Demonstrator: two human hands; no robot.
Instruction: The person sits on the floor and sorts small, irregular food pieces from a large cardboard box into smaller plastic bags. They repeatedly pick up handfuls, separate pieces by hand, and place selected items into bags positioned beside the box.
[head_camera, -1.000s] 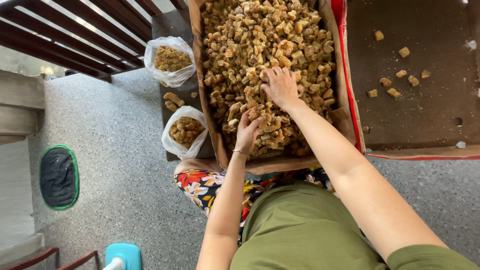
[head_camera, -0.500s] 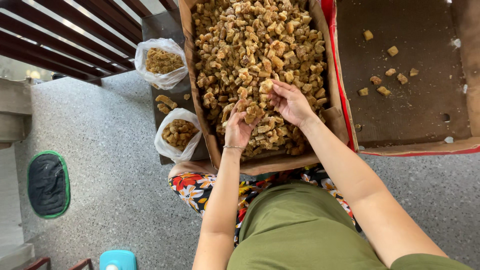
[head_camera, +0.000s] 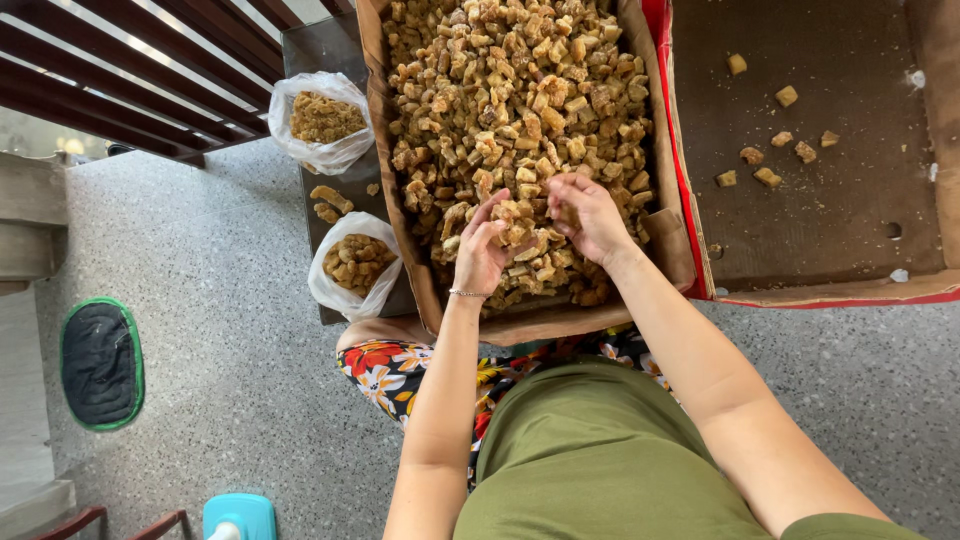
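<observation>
Over the near end of the long cardboard tray (head_camera: 378, 120) heaped with golden-brown crusty chunks (head_camera: 510, 110), I see my left hand (head_camera: 482, 250) and right hand (head_camera: 590, 215) cupped together, fingers curled around several chunks so none spill back.

Both hands are in the box (head_camera: 400, 200): left hand (head_camera: 480, 250) and right hand (head_camera: 590, 215) cup brown chunks (head_camera: 510, 90) between them, two filled bags (head_camera: 322, 120) just left.
</observation>
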